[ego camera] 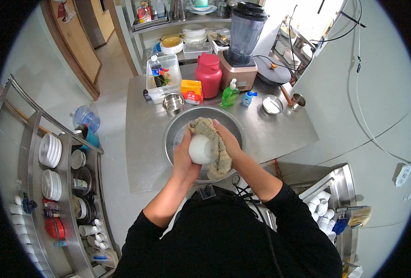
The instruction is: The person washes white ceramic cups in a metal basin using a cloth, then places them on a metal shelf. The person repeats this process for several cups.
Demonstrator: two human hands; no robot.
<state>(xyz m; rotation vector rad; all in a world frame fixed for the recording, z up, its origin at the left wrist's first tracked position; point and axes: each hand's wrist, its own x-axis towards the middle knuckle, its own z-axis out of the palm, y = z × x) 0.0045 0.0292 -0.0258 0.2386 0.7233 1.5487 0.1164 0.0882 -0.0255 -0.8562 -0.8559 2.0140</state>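
Observation:
Above a round stainless steel basin (170, 139), my left hand (185, 158) grips a white cup (200, 150) from its left side. A beige-grey cloth (220, 153) is in my right hand (227, 140), pressed against the cup's right side and rim. The cloth also reaches over the top of the cup towards my left fingertips. The cup's opening is covered by the cloth. The basin rests on a stainless steel table (144, 149).
Behind the basin stand a steel bowl (173, 103), a yellow-red packet (192, 92), a red jug (208, 74), a green pump bottle (230, 93), a blue bottle (248, 99) and a blender (245, 38). White cups fill a sink (344, 180) at right; a dish rack (66, 173) stands left.

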